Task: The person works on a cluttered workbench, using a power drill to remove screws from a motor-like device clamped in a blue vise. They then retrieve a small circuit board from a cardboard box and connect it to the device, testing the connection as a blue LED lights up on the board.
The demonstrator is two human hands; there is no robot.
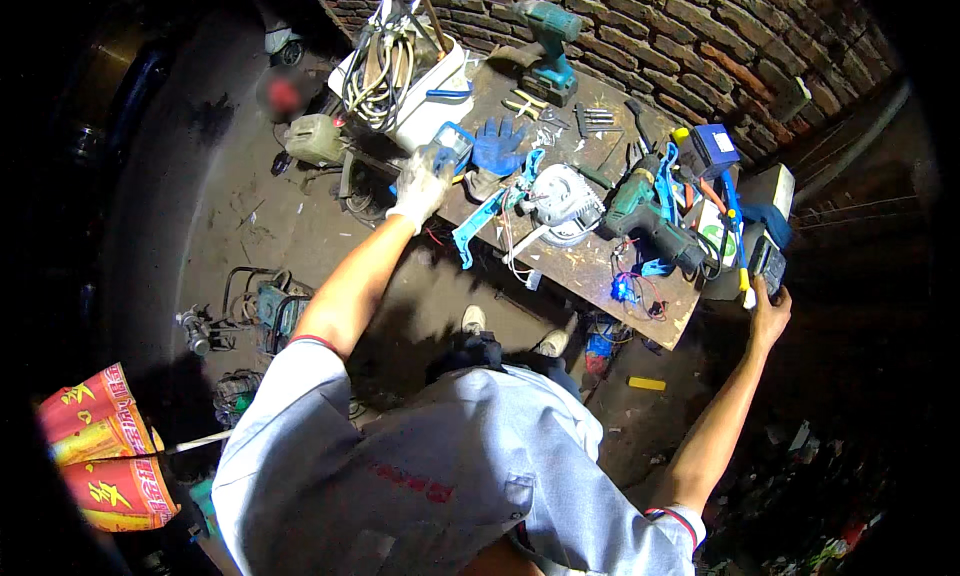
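My left hand (424,183), in a whitish work glove with dark fingertips, is closed on the near edge of a flat rectangular device with a blue frame (454,139). Beside that device lies a blue work glove (498,146). At the bench's right end, the fingers of my bare right hand (770,314) grip a black boxy tool battery (768,264). Between my hands sit a round pale machine part with a toothed rim (566,206), light-blue plastic housing pieces (480,216) with loose wires, and a green-and-black power tool (645,211).
A teal cordless drill (550,51), pliers (524,104) and a row of bits (598,119) lie toward the brick wall (690,36). A white bucket (430,116) holds coiled cables. A small module glows blue (623,288) near the bench's front edge. Tools litter the floor at left.
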